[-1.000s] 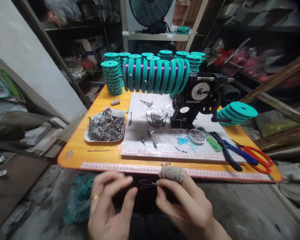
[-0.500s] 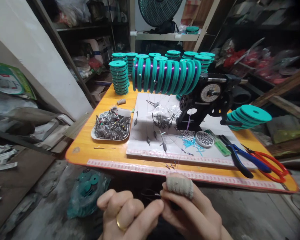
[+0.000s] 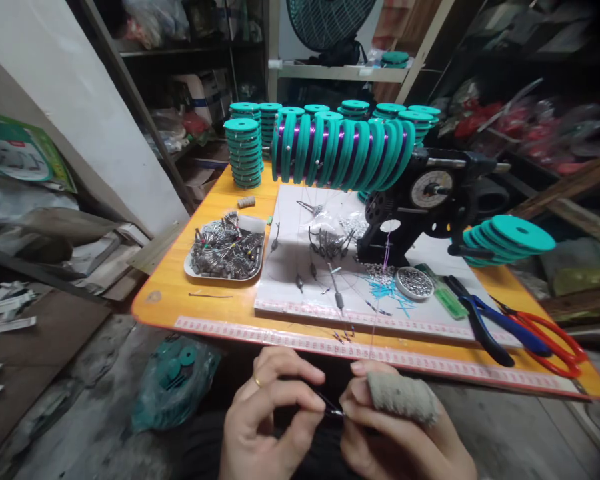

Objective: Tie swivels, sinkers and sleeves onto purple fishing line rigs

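Observation:
My left hand, with a gold ring, pinches the end of a thin dark line between thumb and index finger. My right hand is closed opposite it, fingertips gripping the same line. A small shiny metal piece shows on the line between the hands; its exact kind is too small to tell. A grey ribbed finger cover wraps one right finger. A fine purple thread rises from near my right fingertips toward the table. Both hands are held in front of the table edge, above my lap.
On the orange table stand a black winding machine, teal spools with purple line, a tray of sinkers, and a white board. Pliers, scissors and a small dish lie rightward. A bag sits below.
My left hand has moved up and right, its curled fingers opening into a thumb-and-index pinch. My right hand has shifted slightly right, and the shiny piece now shows between both hands.

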A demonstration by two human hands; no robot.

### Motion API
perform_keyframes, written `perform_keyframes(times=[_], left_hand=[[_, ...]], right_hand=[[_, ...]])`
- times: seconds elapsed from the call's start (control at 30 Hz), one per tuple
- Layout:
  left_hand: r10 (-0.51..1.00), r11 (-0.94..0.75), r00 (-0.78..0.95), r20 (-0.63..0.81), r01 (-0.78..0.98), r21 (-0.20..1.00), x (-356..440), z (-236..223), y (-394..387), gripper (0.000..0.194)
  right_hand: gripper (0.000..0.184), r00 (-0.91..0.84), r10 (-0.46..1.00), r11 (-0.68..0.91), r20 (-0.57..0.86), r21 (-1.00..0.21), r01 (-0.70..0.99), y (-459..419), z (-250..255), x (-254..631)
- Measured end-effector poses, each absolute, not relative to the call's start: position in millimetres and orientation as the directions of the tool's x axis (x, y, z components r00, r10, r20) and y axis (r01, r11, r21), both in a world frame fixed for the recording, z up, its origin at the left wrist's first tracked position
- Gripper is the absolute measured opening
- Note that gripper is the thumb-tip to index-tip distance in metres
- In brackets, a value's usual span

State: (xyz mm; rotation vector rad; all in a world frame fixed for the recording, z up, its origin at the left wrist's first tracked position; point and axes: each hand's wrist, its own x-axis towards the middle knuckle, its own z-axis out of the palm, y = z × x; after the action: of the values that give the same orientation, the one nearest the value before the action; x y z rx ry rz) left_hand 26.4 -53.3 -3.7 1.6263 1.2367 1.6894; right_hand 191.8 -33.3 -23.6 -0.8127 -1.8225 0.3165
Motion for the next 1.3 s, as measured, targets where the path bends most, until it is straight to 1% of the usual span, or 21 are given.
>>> perform_keyframes(times=[0.07, 0.13, 0.2, 0.23, 0.3, 0.37, 0.47, 0.53, 0.57, 0.67, 0.73, 0.77, 0.83, 0.87, 0.9, 0.97, 1.03, 1.1, 1.13, 1.23, 1.3], left_hand=[[0.918, -0.363, -0.173, 0.358, 0.003, 0.932, 30, -7, -53, 0.005], [0.962, -0.244, -0.172, 0.214, -0.179, 0.953, 33, -7, -53, 0.008], [0.976, -0.173, -0.173, 0.129, -0.269, 0.948, 33, -5, -53, 0.01], [0.978, -0.163, -0.173, 0.118, -0.274, 0.948, 32, -3, -53, 0.01], [0.971, -0.196, -0.178, 0.16, -0.205, 0.959, 28, -1, -53, 0.009], [0.943, -0.295, -0.174, 0.284, -0.044, 0.954, 21, 1, -52, 0.007], [0.858, -0.473, -0.092, 0.505, 0.24, 0.848, 3, -2, -53, 0.009], [0.81, -0.54, -0.047, 0.585, 0.33, 0.774, -11, -4, -56, 0.016], [0.799, -0.55, -0.058, 0.598, 0.332, 0.767, -18, -5, -58, 0.021], [0.783, -0.536, -0.189, 0.593, 0.28, 0.797, -34, -5, -70, 0.028], [0.744, -0.537, -0.309, 0.593, 0.252, 0.805, -41, -5, -76, 0.024], [0.719, -0.528, -0.348, 0.602, 0.291, 0.798, -45, -5, -77, 0.02], [0.693, -0.439, -0.359, 0.625, 0.478, 0.761, -52, -7, -73, 0.011], [0.707, -0.34, -0.323, 0.629, 0.625, 0.703, -56, -10, -69, 0.009], [0.73, -0.252, -0.295, 0.617, 0.722, 0.644, -60, -13, -63, 0.012], [0.778, -0.128, -0.264, 0.57, 0.822, 0.555, -70, -21, -49, 0.028], [0.795, -0.07, -0.243, 0.555, 0.873, 0.483, -79, -32, -39, 0.041], [0.791, -0.072, -0.208, 0.575, 0.902, 0.425, -87, -43, -36, 0.05], [0.781, -0.097, -0.183, 0.597, 0.909, 0.405, -91, -47, -37, 0.048], [0.71, -0.234, -0.105, 0.696, 0.897, 0.374, -92, -51, -49, 0.03], [0.667, -0.327, -0.081, 0.741, 0.862, 0.388, -79, -43, -58, 0.027]], right_hand=[[0.025, -0.166, 0.629, 0.746, 0.76, -0.529, 0.404, -30, -15, 188], [0.02, -0.224, 0.612, 0.77, 0.758, -0.508, 0.385, -26, -4, 187], [0.018, -0.334, 0.605, 0.793, 0.723, -0.511, 0.332, -22, 5, 188], [0.019, -0.383, 0.602, 0.799, 0.701, -0.519, 0.305, -20, 9, 189], [0.022, -0.452, 0.579, 0.814, 0.678, -0.513, 0.272, -17, 15, 190], [0.022, -0.503, 0.53, 0.846, 0.683, -0.463, 0.264, -15, 20, 189], [0.019, -0.555, 0.436, 0.898, 0.708, -0.381, 0.22, -13, 23, 179], [0.017, -0.556, 0.404, 0.912, 0.726, -0.369, 0.18, -15, 23, 168], [0.016, -0.556, 0.399, 0.913, 0.73, -0.375, 0.162, -16, 21, 161], [0.013, -0.524, 0.399, 0.909, 0.753, -0.397, 0.123, -23, 15, 139], [0.014, -0.491, 0.397, 0.912, 0.775, -0.395, 0.113, -25, 13, 126], [0.014, -0.484, 0.391, 0.915, 0.783, -0.386, 0.115, -26, 12, 122], [0.016, -0.492, 0.378, 0.923, 0.784, -0.362, 0.132, -24, 11, 117], [0.016, -0.496, 0.368, 0.928, 0.786, -0.347, 0.139, -22, 9, 117], [0.017, -0.499, 0.365, 0.929, 0.786, -0.341, 0.144, -20, 8, 118], [0.017, -0.498, 0.368, 0.928, 0.785, -0.341, 0.148, -17, 3, 123], [0.02, -0.501, 0.407, 0.911, 0.764, -0.378, 0.162, -16, -2, 130], [0.022, -0.469, 0.459, 0.884, 0.755, -0.441, 0.155, -17, -5, 139], [0.023, -0.45, 0.494, 0.864, 0.744, -0.48, 0.154, -18, -6, 143], [0.021, -0.381, 0.613, 0.784, 0.693, -0.594, 0.18, -20, -7, 152], [0.02, -0.335, 0.684, 0.724, 0.648, -0.66, 0.203, -21, -6, 154]])
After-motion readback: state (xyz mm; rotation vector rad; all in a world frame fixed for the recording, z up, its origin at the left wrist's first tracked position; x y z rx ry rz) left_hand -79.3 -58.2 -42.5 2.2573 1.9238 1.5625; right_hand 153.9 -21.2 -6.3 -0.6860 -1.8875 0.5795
